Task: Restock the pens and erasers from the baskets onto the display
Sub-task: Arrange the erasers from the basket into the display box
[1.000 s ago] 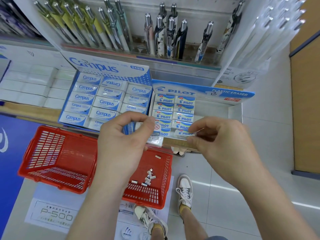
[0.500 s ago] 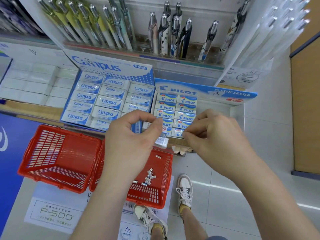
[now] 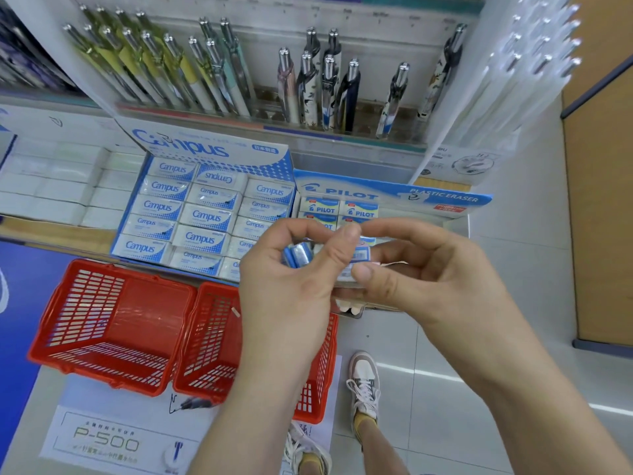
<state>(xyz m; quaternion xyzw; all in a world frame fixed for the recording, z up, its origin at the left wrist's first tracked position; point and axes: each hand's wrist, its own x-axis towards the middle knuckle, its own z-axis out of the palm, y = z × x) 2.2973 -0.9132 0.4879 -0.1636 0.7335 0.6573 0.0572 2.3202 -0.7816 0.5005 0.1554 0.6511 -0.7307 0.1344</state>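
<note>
Blue-white wrapped Pilot erasers (image 3: 297, 254) clasped in left grip (image 3: 291, 286); right grip (image 3: 428, 279) pinches 1 white barcoded eraser (image 3: 360, 257) over blue cardboard Pilot display box (image 3: 394, 195)

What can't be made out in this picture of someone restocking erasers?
All in the head view:
- How many erasers the left hand and right hand hold: curled fingers cover most of them.
- Front rows of the Pilot box: behind both hands.
- What lies in the right basket: mostly under the left forearm.
- Small print on the P-500 sign: too small to read.
</note>
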